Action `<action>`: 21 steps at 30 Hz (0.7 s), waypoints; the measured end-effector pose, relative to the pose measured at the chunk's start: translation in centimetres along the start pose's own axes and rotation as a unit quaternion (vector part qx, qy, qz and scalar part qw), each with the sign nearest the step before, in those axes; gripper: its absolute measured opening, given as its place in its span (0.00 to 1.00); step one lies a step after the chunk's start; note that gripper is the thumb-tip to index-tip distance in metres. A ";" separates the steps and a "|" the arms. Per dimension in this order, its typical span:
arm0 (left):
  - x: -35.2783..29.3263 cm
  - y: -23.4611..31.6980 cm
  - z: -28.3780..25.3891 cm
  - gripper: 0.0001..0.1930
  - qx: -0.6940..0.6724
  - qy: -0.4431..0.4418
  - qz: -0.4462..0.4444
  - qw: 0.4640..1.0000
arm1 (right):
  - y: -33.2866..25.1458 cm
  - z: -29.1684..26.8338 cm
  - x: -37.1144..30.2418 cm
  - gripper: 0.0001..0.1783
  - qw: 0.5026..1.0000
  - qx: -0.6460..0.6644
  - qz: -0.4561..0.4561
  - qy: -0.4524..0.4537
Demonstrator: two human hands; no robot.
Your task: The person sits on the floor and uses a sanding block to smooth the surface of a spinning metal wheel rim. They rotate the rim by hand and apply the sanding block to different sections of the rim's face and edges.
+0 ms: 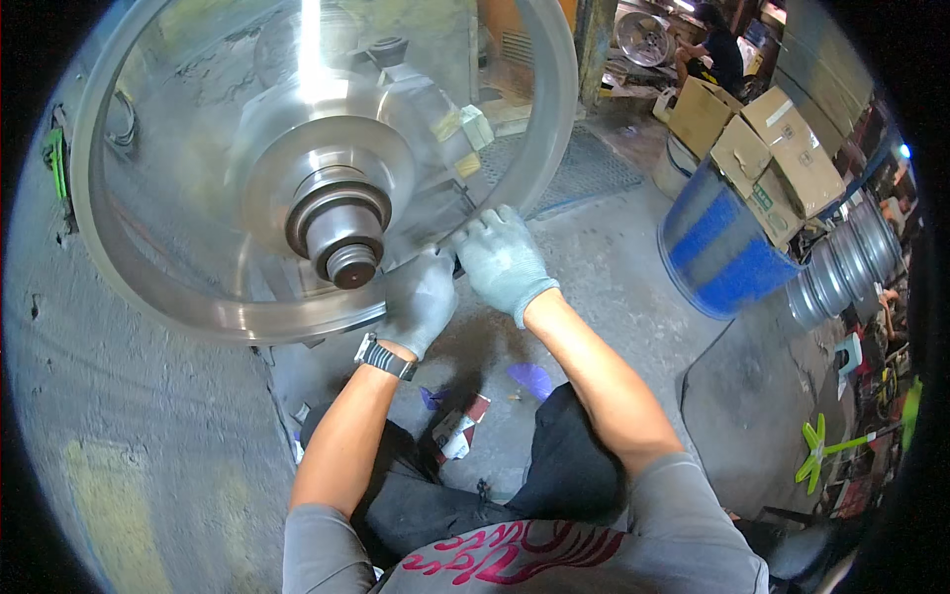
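A metal wheel rim (559, 109), blurred as if spinning, stands on a spindle (346, 233) with a stepped metal hub at its middle. Both my hands wear grey gloves and are at the rim's lower right edge. My left hand (421, 297), with a striped watch band at the wrist, is closed against the rim. Just right of it and a little higher, my right hand (503, 259) has its fingers curled over the rim edge. A dark edge shows between the two hands and beside the left one. What they grip is mostly hidden.
Right of me stands a blue drum (703, 243) with open cardboard boxes (782, 158) on top. Stacked metal wheels (846, 262) are beside it. A green star-shaped base (813, 453) sits at lower right. Another person (714, 54) is at the far back. Scraps (460, 426) lie between my legs.
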State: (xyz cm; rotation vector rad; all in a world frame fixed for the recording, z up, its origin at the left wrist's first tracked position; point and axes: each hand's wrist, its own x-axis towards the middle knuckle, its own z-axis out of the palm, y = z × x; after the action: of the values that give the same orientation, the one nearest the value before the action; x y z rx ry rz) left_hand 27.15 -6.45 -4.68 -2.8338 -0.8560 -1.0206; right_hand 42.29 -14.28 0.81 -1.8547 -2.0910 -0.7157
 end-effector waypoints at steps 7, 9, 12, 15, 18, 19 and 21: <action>0.1 0.5 -0.2 0.08 0.003 -0.013 -0.014 1.000 | 0.1 -0.4 0.0 0.08 1.000 -0.016 0.005 -0.013; 0.3 0.1 0.3 0.08 -0.018 0.014 0.004 1.000 | 0.2 -0.9 0.5 0.07 0.999 -0.025 0.016 -0.020; 0.9 0.2 1.0 0.08 -0.017 -0.007 -0.011 1.000 | 0.6 -0.7 0.9 0.08 0.999 -0.045 0.010 0.010; 1.1 0.1 1.0 0.06 -0.029 -0.019 -0.022 0.999 | 0.6 -0.1 0.9 0.10 0.999 -0.046 0.006 0.019; 1.0 -0.3 1.1 0.09 -0.016 -0.056 -0.039 0.998 | 0.4 0.0 0.9 0.09 0.999 -0.034 0.009 0.017; 0.7 -0.3 1.1 0.09 -0.013 -0.061 -0.039 0.997 | 0.3 0.1 0.8 0.09 0.999 -0.031 0.011 0.017; 0.6 -0.4 1.1 0.09 -0.008 -0.069 -0.038 0.997 | 0.2 0.1 0.8 0.10 0.999 -0.029 0.012 0.017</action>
State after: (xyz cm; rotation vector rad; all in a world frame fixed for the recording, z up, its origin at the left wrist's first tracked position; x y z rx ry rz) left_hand 28.01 -5.64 -5.29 -2.9353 -0.9778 -0.8503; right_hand 42.37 -13.52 1.18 -1.8801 -2.0446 -0.8044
